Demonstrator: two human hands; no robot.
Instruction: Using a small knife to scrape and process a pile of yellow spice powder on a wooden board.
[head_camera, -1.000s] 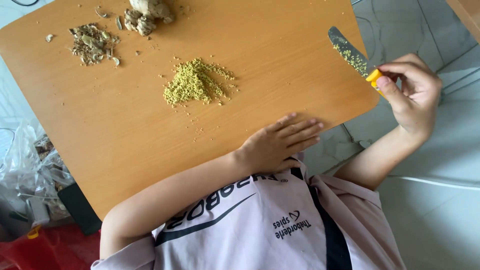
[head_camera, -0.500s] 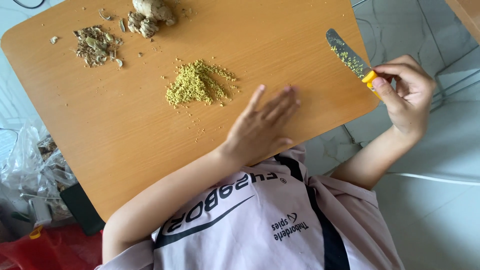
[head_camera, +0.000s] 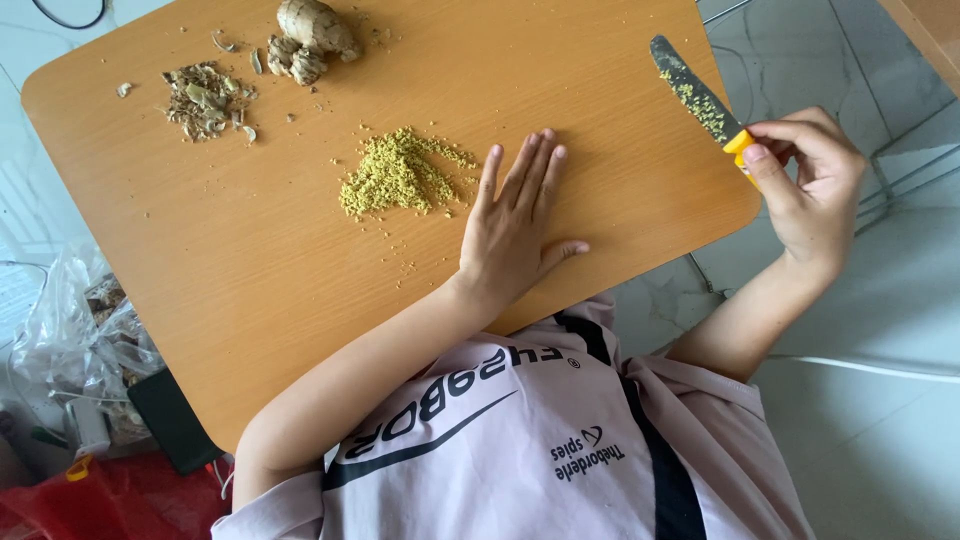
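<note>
Sliding forward since the earlier frame, the left hand (head_camera: 515, 235) is now lying flat on the wooden table (head_camera: 250, 260), fingers straight and slightly spread, their tips stopping just beside the pile of minced ginger (head_camera: 398, 175) near the table's middle. The right hand (head_camera: 810, 185) is hanging off the table's right edge, fingers pinching the yellow handle of a knife (head_camera: 700, 100); its blade is pointing up over the right edge and carrying yellowish specks. Toward the far edge, a whole ginger root (head_camera: 315, 28) is sitting beside a smaller chunk, with a heap of brown peelings (head_camera: 205, 100) nearer the far left corner. Below the left edge, a clear plastic bag (head_camera: 85, 345) is resting, holding what may be more peelings.
</note>
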